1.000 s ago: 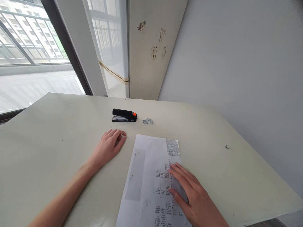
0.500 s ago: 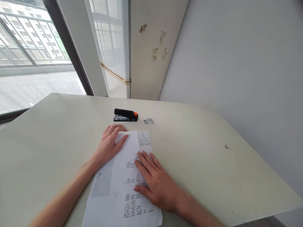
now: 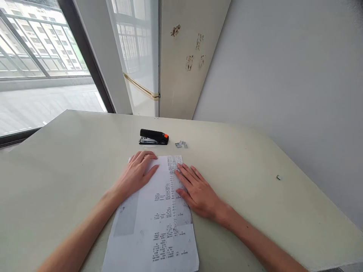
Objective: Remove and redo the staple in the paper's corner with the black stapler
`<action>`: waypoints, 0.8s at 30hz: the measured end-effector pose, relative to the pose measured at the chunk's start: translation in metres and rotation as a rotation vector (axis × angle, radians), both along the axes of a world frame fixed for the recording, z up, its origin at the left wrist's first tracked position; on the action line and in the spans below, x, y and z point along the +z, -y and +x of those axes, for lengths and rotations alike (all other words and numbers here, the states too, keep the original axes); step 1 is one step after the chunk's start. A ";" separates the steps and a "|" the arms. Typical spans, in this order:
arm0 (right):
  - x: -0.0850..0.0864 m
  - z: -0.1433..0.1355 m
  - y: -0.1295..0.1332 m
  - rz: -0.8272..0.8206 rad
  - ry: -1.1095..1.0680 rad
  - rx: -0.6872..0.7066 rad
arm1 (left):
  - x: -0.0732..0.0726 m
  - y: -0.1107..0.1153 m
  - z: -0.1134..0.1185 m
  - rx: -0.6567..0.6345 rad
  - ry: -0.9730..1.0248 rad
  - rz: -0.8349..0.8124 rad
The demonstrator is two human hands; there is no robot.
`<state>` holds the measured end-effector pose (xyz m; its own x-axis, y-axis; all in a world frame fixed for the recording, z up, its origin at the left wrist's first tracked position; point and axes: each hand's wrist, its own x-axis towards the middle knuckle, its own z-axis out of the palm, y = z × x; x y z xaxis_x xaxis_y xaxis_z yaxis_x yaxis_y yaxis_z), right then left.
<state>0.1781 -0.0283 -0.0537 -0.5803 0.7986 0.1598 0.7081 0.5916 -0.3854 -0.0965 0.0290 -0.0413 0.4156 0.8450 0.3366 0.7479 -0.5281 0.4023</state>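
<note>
The head view shows, at far left, a large glass window (image 3: 31, 49) in a dark frame, with a railing and a pale building beyond it. Below it spreads the broad, cream-coloured tabletop (image 3: 51, 181) with a smooth surface. Next comes a glossy white door (image 3: 138, 45) with a slim gold-coloured handle (image 3: 141, 87), standing behind the table.

The left hand (image 3: 138, 170) rests palm down on the upper left corner of a white, rectangular paper document (image 3: 127, 249) with dark printed text, its thumb parted from the loosely bent fingers. The document lies flat on the table in front of the person, long side running away from them; whether it is one sheet or several, I cannot tell. Just beyond its top edge stands a black stapler (image 3: 154, 137) with an orange patch at its right end. Behind is a beige panel (image 3: 181, 87) with brown stains, and right of the stapler lies a small cluster of silver metal staple strips (image 3: 181, 144).

The right hand (image 3: 200, 192) lies flat across the document's right edge, fingers slightly spread, fingertips over a grey grid-like block (image 3: 173, 160) at the top corner. The two hands are apart, neither clamped on anything. Farther right, one small silvery piece (image 3: 279, 177) sits alone, with a plain grey wall (image 3: 283, 68) behind the table.
</note>
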 end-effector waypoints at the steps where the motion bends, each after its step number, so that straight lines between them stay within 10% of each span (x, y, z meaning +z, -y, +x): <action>1: 0.000 0.001 0.000 0.008 -0.004 0.004 | 0.000 0.000 0.000 0.003 0.000 -0.002; 24: -0.002 -0.008 -0.060 0.017 -0.085 0.048 | 0.006 -0.002 0.003 -0.084 -0.021 -0.020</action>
